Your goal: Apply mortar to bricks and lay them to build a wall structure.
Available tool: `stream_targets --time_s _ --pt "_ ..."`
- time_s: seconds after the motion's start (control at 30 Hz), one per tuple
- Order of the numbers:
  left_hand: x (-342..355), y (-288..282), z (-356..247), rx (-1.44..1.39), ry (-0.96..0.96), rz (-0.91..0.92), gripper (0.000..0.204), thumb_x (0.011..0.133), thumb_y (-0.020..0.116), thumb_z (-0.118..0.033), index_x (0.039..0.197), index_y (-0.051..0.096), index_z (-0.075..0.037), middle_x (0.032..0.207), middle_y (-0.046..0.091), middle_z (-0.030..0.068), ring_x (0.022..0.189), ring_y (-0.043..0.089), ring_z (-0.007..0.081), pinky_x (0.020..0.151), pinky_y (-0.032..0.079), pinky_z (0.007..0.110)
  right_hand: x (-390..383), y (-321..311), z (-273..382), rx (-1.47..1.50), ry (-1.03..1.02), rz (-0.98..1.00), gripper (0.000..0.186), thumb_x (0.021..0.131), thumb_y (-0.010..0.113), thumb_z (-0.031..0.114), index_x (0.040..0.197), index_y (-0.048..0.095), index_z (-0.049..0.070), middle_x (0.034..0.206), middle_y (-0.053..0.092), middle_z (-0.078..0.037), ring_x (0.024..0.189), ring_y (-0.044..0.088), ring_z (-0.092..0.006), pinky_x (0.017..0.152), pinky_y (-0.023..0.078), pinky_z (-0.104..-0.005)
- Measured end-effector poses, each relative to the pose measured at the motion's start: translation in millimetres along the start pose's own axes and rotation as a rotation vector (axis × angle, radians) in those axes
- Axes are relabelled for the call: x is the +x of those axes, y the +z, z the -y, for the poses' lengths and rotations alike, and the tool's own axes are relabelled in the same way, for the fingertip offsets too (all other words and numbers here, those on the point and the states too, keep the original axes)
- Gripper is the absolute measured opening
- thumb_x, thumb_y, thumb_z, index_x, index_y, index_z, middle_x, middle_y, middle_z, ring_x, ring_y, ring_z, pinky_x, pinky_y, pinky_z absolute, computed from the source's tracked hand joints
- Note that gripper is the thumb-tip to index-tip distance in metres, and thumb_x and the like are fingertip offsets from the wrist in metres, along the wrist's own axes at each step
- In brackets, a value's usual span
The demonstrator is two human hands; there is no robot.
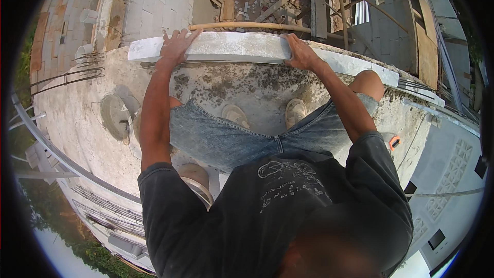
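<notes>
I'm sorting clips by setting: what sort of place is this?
Most likely a building site: bare steel bars jut out at the left of a rough concrete surface, pale blocks lie along its far edge, and wooden planks and scattered rubble show beyond.

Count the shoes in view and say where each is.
2: the left shoe and the right shoe, side by side on the concrete, lower in the picture than the long white block. No others show.
</notes>
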State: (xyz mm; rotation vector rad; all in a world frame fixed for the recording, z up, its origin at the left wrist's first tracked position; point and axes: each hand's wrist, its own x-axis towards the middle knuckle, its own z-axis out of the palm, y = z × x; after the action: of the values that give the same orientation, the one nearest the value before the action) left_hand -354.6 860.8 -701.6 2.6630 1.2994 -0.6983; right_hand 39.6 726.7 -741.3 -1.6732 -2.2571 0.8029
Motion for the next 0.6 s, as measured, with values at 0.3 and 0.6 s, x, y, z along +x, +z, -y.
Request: stream_targets --time_s 0.3,0.6 --pt "4 5 -17 0.027 0.023 0.043 0.1 0.073 0.078 -0.017 0.151 0.018 -0.037 0.129 0.048 0.008 0.124 0.046 0.0306 0.109 0.024 0.069 -15 6 -10 -0.119 0.053 0.048 0.087 0.068 0.082 0.026 0.137 0.033 0.003 0.123 0.048 -0.022 0.116 0.049 -0.0409 0.101 0.041 -0.047" --pt "13 8 -25 0.058 0.01 0.088 0.101 0.073 0.078 -0.018 0.151 0.017 -0.037 0.133 0.047 0.0088 0.125 0.046 0.0322 0.109 0.025 0.068 -17 7 -15 -0.249 0.133 0.093 0.085 0.072 0.08 0.028 0.139 0.032 0.006 0.132 0.046 -0.016 0.125 0.046 -0.0349 0.108 0.032 -0.0547"
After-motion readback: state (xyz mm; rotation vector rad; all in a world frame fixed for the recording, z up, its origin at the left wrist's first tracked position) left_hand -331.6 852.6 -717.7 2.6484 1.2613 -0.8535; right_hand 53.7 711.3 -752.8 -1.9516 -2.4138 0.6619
